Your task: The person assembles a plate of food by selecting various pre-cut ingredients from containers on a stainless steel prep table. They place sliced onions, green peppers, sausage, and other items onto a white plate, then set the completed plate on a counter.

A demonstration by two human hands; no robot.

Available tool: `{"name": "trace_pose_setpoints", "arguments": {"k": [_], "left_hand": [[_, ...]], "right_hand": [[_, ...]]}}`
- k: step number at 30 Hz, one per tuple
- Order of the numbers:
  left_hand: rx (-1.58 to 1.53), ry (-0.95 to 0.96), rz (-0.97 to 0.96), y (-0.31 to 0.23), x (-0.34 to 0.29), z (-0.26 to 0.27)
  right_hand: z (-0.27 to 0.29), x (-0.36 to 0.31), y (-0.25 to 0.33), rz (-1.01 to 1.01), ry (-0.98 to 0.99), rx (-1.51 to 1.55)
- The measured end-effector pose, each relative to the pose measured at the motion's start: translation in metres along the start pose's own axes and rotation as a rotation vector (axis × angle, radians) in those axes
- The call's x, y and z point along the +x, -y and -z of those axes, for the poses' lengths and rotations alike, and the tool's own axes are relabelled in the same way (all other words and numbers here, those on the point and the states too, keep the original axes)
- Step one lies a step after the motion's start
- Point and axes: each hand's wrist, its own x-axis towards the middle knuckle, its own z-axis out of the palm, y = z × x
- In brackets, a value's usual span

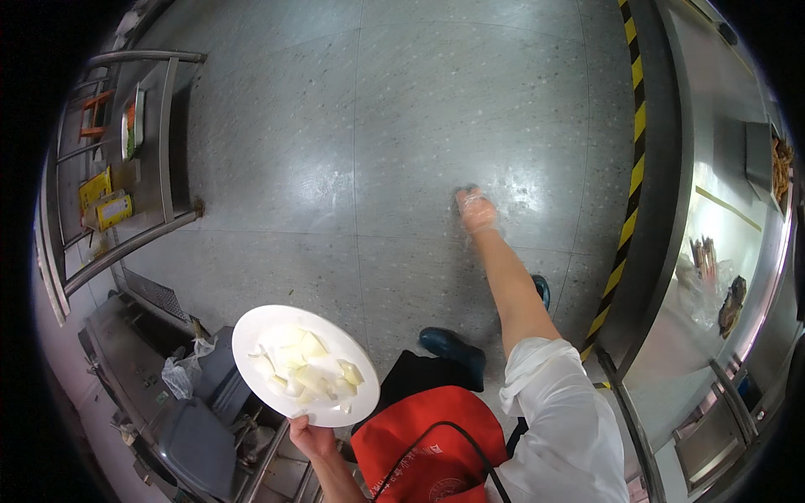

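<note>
Our left hand (311,437) grips a white plate (267,324) of pale cut pieces (309,362) by its rim, apparently for carrying; the next move likely calls for keeping it level. Beyond, our right hand (478,212) hangs over the floor (428,117), its grip unclear.

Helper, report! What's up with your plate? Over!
Left hand grips plate. Right hand out over floor, grip unclear. Pale chunks on plate. Nothing seen blocking it.

food chunks (312,379) lie on a plate (249,335) in the left hand (312,438); floor (277,126) stretches between a rack (167,138), left, and a counter (717,180), right (a tray (759,168) sits on it).
</note>
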Motion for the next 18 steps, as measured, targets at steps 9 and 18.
{"name": "trace_pose_setpoints", "arguments": {"k": [9, 18], "left_hand": [[-0.006, 0.071, 0.11, -0.04, -0.033, -0.059], [0.131, 0.362, 0.245, -0.121, -0.115, -0.153]], "right_hand": [[0.184, -0.14, -0.015, -0.458, 0.462, 1.376], [0.441, -0.41, 0.052, -0.345, 0.226, 1.335]]}}
